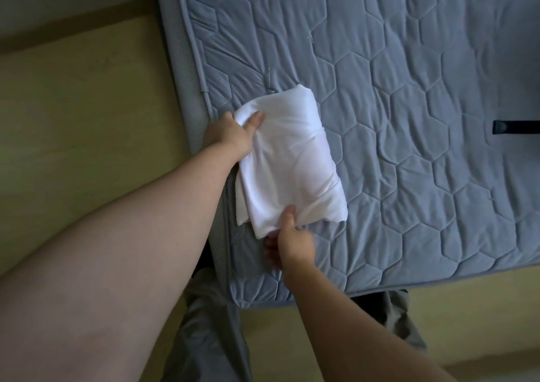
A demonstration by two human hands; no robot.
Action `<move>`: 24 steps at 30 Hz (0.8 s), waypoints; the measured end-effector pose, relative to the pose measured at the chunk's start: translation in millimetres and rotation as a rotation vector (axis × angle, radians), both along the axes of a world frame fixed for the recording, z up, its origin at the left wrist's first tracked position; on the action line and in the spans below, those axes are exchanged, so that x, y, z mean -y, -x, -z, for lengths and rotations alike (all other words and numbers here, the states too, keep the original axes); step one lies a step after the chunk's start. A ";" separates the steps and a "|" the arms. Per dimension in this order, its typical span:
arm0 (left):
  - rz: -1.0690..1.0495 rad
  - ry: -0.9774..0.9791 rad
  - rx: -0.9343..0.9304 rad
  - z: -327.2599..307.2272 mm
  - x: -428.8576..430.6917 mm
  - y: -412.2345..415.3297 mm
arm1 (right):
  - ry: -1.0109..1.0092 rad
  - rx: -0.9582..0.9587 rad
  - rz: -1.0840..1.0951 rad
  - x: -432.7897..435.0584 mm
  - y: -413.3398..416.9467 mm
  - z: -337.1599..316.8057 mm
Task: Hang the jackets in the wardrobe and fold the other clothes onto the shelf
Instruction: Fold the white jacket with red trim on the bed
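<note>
White cloth: a soft white cloth (pixel 289 159), folded into a thick pad, lies a bit left of the middle of the frame. It is on the bed, near the bed's left edge.
Bed: a blue-grey quilted mattress (pixel 409 89) with six-sided stitching fills the upper right.
Left hand: the left hand (pixel 230 133) grips the top left corner of the cloth, thumb on top.
Right hand: the right hand (pixel 292 243) pinches the bottom edge, thumb on top and fingers tucked under.
Why held so: two hands at far ends likely keep the folds from falling open, ready for a lift.
Wardrobe and shelf: neither one shows, so I cannot tell what is in them.
Floor: a pale wooden floor (pixel 87 104) fills the left side.
Strap: a dark strap (pixel 514 127) pokes in at the right edge.
</note>
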State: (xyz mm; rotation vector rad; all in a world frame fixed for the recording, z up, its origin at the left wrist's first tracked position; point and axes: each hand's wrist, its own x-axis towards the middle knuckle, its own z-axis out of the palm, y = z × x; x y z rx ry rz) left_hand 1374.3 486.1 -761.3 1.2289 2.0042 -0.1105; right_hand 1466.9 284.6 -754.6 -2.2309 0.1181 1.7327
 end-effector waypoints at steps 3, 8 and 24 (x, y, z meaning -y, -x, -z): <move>-0.010 -0.008 0.019 2.5 -0.4 -1.2 | 0.010 -0.092 0.224 2.5 4.6 0.5; -0.311 0.079 0.261 3.8 5.2 -3.5 | -0.110 -0.092 0.399 -8.7 -8.4 -0.8; -0.918 0.286 0.516 -7.7 41.6 -26.4 | -0.420 -0.340 0.716 -40.0 -40.6 -36.3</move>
